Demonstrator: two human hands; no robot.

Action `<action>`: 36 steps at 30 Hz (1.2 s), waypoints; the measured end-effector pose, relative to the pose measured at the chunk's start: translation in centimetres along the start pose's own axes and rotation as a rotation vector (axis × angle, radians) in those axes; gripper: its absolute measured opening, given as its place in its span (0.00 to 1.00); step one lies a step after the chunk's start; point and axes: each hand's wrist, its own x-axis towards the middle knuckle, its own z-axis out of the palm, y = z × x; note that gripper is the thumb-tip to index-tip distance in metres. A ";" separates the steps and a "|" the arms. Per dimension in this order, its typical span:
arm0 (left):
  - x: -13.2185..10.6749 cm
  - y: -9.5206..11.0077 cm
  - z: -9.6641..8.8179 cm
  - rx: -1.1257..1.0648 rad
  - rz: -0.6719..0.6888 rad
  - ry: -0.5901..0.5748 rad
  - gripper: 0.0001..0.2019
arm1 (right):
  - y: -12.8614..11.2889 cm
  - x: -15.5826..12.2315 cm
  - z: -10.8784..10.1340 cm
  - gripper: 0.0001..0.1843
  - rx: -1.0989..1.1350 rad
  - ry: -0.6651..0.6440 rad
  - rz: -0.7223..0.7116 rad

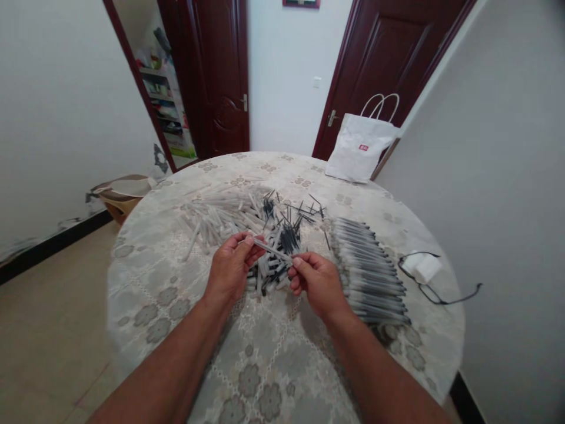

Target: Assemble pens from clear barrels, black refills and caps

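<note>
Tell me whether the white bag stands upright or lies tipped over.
Upright: the white bag stands with both handles looping up at its top.

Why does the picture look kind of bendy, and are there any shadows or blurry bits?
Head view: the door frames lean outward, probably because of a wide lens looking down; head view: soft light, a faint shadow below the right hand on the flowered tablecloth; head view: the pale tubes smear together in their pile, so single ones are hard to pick out.
</note>
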 end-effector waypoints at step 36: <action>-1.4 1.2 0.8 0.484 0.166 -0.065 0.16 | -9.8 -0.7 -5.0 0.09 -1.630 0.058 -0.490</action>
